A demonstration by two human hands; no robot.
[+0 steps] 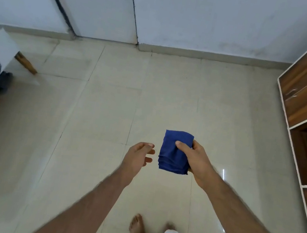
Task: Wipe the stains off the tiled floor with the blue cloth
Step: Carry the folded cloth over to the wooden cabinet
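Right hand (195,160) grips folded blue cloth (175,152), left hand (139,154) loose beside; crouch, press flat on cream tiled floor (99,107)

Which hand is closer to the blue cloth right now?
Right. The right hand holds the folded blue cloth, thumb on top. The left hand is open just beside it, not touching.

folded blue cloth (175,152), held above pale glossy tiled floor (97,117)
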